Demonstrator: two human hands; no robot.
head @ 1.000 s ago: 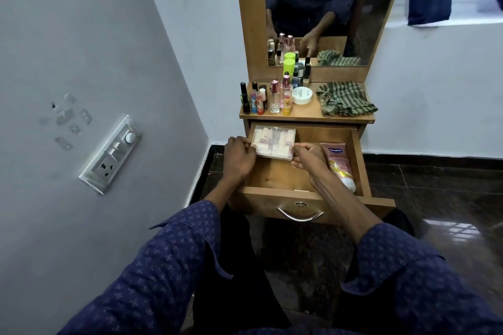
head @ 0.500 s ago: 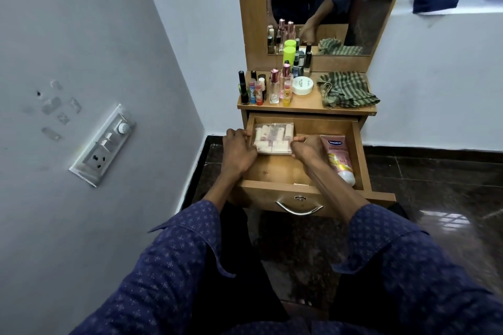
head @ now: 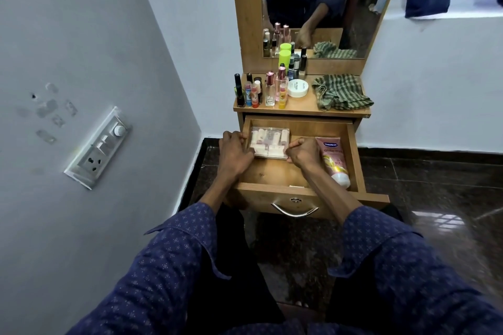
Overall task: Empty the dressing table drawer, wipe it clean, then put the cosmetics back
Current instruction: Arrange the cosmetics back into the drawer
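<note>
Two hands work inside the open drawer (head: 353,155): left hand (head: 234,152) and right hand (head: 303,151) each pinch an end of the clear cosmetics box (head: 269,141), sitting at the drawer's back-left corner. Beside the right hand lies the pink lotion tube (head: 333,158).

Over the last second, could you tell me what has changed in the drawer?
Very little: both hands, the left hand and right hand, still grip the ends of the clear box, which has settled slightly deeper into the drawer. The pink tube, the bottles and the striped cloth on top are unmoved.
</note>
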